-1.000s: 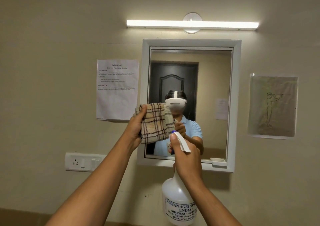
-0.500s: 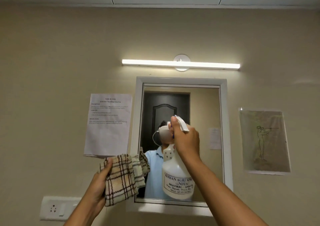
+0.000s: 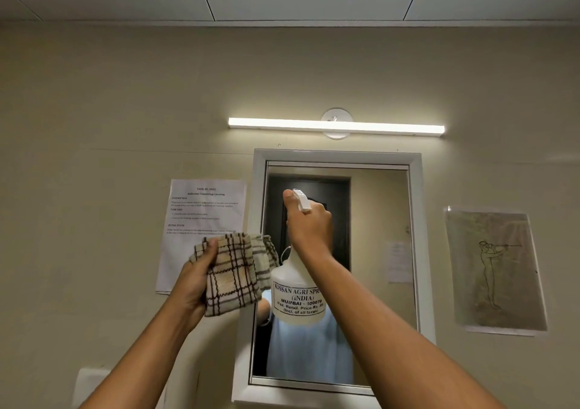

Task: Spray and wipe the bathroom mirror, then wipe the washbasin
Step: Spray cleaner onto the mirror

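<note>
A white-framed mirror (image 3: pixel 379 220) hangs on the beige wall straight ahead. My right hand (image 3: pixel 309 223) grips the head of a white spray bottle (image 3: pixel 296 295), which is held up in front of the mirror's upper middle with its label towards me. My left hand (image 3: pixel 196 278) holds a folded checked cloth (image 3: pixel 233 275) at the mirror's left edge, beside the bottle. The washbasin is out of view.
A lit tube light (image 3: pixel 335 126) runs above the mirror. A printed sheet (image 3: pixel 204 217) is taped to the wall on the left and a drawing (image 3: pixel 496 270) on the right. A white switch plate (image 3: pixel 89 383) sits at the lower left.
My view has tilted upward, so the ceiling shows. My right hand has lifted the bottle higher against the mirror. My left hand dropped with the cloth, then came back up beside the bottle.
</note>
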A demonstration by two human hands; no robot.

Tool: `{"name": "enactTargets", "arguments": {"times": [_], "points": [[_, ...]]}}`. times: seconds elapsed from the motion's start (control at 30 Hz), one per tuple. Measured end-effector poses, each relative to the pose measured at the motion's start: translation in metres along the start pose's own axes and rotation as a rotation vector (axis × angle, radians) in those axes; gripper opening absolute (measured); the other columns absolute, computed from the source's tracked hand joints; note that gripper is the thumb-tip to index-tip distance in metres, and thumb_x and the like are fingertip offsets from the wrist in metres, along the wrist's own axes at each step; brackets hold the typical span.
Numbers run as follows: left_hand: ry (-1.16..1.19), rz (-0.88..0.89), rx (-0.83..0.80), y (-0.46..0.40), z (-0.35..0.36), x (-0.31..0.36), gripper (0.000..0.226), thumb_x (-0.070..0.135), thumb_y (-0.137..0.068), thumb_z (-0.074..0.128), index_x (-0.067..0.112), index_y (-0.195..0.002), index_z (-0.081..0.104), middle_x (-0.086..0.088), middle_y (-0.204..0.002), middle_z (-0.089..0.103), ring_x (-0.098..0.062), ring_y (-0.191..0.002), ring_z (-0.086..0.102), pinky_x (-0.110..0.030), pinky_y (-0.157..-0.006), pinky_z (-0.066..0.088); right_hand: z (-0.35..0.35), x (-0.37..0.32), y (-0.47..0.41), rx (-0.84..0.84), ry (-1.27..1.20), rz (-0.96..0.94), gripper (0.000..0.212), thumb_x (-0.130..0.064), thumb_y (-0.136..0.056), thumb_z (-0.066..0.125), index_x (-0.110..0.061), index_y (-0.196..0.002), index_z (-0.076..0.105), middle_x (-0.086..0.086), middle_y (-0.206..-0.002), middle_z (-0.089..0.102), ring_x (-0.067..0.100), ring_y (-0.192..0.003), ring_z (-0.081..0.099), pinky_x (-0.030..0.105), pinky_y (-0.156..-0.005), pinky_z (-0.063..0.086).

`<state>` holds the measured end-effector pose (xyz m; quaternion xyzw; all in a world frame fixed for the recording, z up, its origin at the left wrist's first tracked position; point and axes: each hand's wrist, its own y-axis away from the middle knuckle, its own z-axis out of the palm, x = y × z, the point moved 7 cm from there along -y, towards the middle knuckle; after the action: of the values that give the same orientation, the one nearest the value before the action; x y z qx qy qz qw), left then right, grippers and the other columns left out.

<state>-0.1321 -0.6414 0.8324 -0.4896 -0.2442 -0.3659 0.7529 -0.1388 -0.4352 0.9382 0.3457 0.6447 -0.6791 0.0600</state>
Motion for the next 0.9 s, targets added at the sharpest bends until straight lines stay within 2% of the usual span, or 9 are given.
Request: {"name": "enactTargets", "arguments": {"times": [0.13,0.4,0.57,0.63,0.7,0.8,0.9], "points": [[-0.023,0.023,0.015,-0.007,0.009,0.013,0.042,0.043,-0.096,0.052,0.01,-0.116,0.068,-0.016,-0.109,0.074,-0.03,-0.1,0.072,-0.047,-0.092,0.054,0.0,-0.003,-0.003,0.0,0.024,-0.044,0.059,-0.059,-0.096,0.041,-0.013,-0.069,0.066,0.003,-0.064,0.066,0.018,-0.06,0.064,0.029,-0.057,0.049],[-0.032,0.018,0.039,-0.002,0.006,0.001,0.045,0.043,-0.095,0.052,0.007,-0.117,0.068,-0.017,-0.108,0.074,-0.031,-0.1,0.072,-0.043,-0.085,0.058,-0.007,-0.005,-0.006,0.019,-0.02,-0.074,0.054,-0.057,-0.095,0.045,-0.014,-0.07,0.064,0.002,-0.063,0.064,0.018,-0.061,0.065,0.032,-0.06,0.054],[-0.005,0.02,0.023,-0.001,0.008,-0.006,0.036,0.039,-0.097,0.051,0.011,-0.11,0.07,-0.014,-0.102,0.076,-0.026,-0.091,0.074,-0.036,-0.069,0.062,-0.04,0.006,-0.012,0.135,-0.04,-0.049,0.043,-0.054,-0.096,0.048,-0.024,-0.068,0.058,0.002,-0.071,0.067,0.017,-0.066,0.067,0.03,-0.061,0.057],[0.006,0.02,0.016,-0.001,0.011,-0.008,0.038,0.039,-0.096,0.052,0.01,-0.112,0.069,-0.015,-0.103,0.075,-0.027,-0.092,0.074,-0.035,-0.066,0.062,-0.055,0.017,-0.014,0.156,-0.054,-0.014,0.044,-0.054,-0.096,0.047,-0.022,-0.071,0.061,0.003,-0.071,0.069,0.018,-0.065,0.068,0.032,-0.061,0.059],[0.021,0.023,0.007,-0.003,0.014,-0.008,0.041,0.041,-0.094,0.052,0.01,-0.115,0.068,-0.016,-0.106,0.074,-0.028,-0.094,0.073,-0.038,-0.068,0.062,-0.07,0.025,-0.014,0.169,-0.018,-0.006,0.047,-0.053,-0.097,0.047,-0.016,-0.076,0.066,0.003,-0.068,0.067,0.015,-0.062,0.066,0.027,-0.055,0.054],[0.048,0.02,-0.021,-0.004,0.025,-0.011,0.046,0.044,-0.092,0.052,0.009,-0.119,0.067,-0.016,-0.108,0.074,-0.029,-0.096,0.073,-0.039,-0.069,0.062,-0.093,0.032,-0.013,0.212,0.096,-0.036,0.046,-0.052,-0.098,0.046,-0.014,-0.083,0.068,-0.002,-0.069,0.064,0.007,-0.06,0.06,0.016,-0.049,0.038],[0.077,0.019,-0.048,-0.002,0.039,-0.016,0.04,0.04,-0.096,0.05,0.01,-0.115,0.067,-0.014,-0.103,0.075,-0.025,-0.089,0.075,-0.035,-0.062,0.061,-0.098,0.043,-0.013,0.198,0.077,-0.036,0.048,-0.056,-0.096,0.045,-0.017,-0.082,0.069,-0.001,-0.07,0.068,0.011,-0.063,0.066,0.023,-0.054,0.052]]}}
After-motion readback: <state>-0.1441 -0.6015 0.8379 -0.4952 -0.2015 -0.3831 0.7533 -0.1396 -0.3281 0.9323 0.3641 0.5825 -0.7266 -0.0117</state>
